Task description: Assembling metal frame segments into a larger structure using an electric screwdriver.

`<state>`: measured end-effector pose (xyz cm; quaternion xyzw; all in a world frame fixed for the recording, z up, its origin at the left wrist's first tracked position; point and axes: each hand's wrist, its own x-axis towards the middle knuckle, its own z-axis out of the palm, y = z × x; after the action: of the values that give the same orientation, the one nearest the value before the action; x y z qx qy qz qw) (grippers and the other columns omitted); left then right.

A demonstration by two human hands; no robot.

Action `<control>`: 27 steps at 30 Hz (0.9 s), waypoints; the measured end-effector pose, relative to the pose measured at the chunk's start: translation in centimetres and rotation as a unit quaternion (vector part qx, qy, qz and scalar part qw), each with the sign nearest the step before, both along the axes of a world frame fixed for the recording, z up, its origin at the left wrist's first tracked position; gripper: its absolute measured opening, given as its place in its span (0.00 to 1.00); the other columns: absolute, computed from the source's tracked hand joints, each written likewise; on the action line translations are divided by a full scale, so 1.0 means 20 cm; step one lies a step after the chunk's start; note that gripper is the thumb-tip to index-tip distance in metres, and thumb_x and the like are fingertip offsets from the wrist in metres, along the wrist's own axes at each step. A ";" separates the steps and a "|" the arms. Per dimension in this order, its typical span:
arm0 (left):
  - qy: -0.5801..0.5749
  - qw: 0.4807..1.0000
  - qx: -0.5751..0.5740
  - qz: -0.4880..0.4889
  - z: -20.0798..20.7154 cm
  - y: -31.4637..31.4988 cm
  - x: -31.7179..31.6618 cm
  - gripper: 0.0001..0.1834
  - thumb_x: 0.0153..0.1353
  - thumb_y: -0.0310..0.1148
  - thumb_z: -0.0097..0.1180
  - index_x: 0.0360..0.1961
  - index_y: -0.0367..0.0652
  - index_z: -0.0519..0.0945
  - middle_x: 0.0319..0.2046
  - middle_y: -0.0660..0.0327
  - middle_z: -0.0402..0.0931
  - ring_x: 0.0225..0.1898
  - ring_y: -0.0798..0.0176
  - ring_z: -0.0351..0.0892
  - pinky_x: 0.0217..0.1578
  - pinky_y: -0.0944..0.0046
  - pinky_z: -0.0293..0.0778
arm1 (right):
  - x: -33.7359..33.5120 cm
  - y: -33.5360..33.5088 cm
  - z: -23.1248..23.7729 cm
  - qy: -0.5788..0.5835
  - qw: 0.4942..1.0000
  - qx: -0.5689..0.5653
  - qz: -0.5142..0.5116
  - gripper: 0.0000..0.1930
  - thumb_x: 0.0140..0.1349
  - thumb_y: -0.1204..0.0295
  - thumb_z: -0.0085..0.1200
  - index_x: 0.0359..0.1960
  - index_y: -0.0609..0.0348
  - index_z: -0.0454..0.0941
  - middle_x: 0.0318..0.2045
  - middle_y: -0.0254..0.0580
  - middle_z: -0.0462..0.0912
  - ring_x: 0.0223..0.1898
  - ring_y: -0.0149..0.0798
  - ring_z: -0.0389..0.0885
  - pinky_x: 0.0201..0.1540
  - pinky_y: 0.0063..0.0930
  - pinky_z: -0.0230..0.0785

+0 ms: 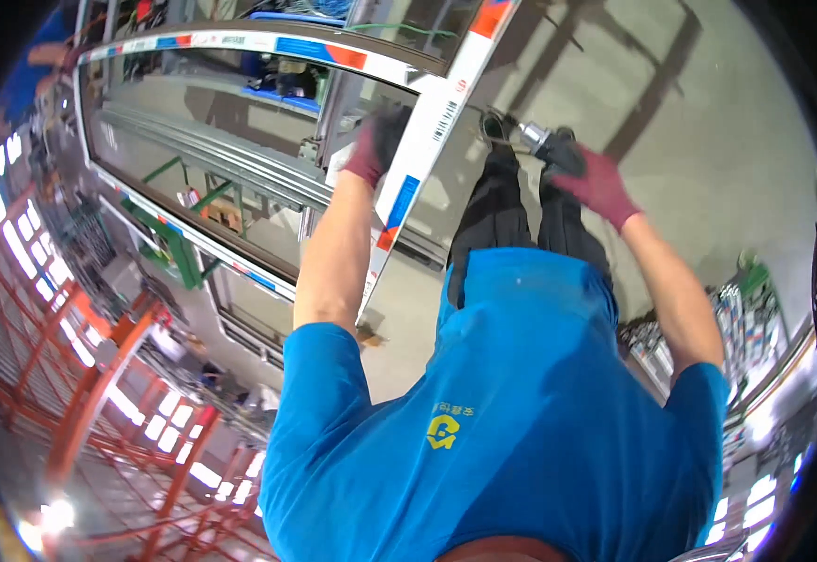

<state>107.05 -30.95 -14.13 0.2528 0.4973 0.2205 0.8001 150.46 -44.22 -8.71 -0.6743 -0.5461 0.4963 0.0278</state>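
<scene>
A large window frame, its white faces carrying blue and orange protective tape, reaches from the upper middle toward the left. My left hand, in a maroon glove with dark fingers, grips the inner side of its near bar; the fingertips are partly lost in shadow. To the right of the frame, my right hand, gloved alike, is closed around a dark power drill. The drill's silver front end points up and left, over my shoes and apart from the frame.
Another person's arm is at the frame's far left end. Long grey metal profiles and a green stand show below the frame. Bundled profiles lie at right. Orange-red racking stands at left.
</scene>
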 end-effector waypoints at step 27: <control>0.538 0.813 0.020 -0.220 -0.44 0.73 -1.04 0.41 0.66 0.58 0.56 0.66 0.31 0.73 0.62 0.42 0.78 0.64 0.43 0.78 0.61 0.48 0.74 | -1.62 0.73 0.60 0.008 0.762 -0.009 0.647 0.25 0.71 0.47 0.49 0.38 0.55 0.88 0.37 0.48 0.88 0.43 0.52 0.86 0.49 0.49 0.75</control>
<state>86.29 -16.42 -22.93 0.4499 0.7752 -0.1225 0.4262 118.13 -29.57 3.31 -0.1570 -0.8481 0.4064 -0.3015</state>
